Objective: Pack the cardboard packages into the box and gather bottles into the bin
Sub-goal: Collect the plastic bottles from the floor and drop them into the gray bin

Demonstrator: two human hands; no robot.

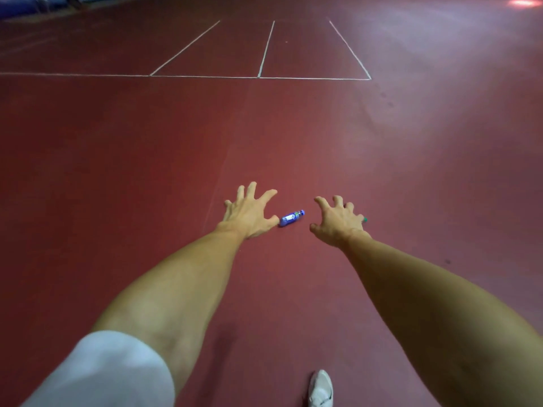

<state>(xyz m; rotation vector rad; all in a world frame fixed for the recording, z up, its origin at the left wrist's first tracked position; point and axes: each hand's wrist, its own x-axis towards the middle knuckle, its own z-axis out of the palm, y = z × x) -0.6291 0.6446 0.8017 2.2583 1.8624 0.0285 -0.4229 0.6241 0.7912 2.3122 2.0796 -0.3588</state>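
The bottle [291, 218], blue-labelled and small in the view, lay on its side on the red floor [117, 171], its capped end pointing up and to the right. It sat between the two hands and neither held it. Being on its side and round, it would probably roll if nudged, which may be why both hands came at it from either flank rather than one from above.

The left hand [249, 212] was stretched out with its fingers [269, 195] spread wide and gripping nothing. Its thumb tip lay at the bottle's base in the picture, though whether it touched or merely hung above could not be told. The right hand [338, 221] was just beside the cap end, clear of it, fingers splayed and slightly hooked, likewise empty. That wide spread read as a reach in preparation for a grasp, so the step in hand was judged to be picking up a bottle, with the gathering not yet done for this one.

A small green tip [365, 219] showed at the outer edge of the right hand; what it belonged to was hidden.

Further out, a white sleeve [102, 374] covered the left upper arm, a white shoe [321, 389] stood on the floor below, and white court lines [258, 77] ran across the far floor. No bin, box or cardboard package was in view
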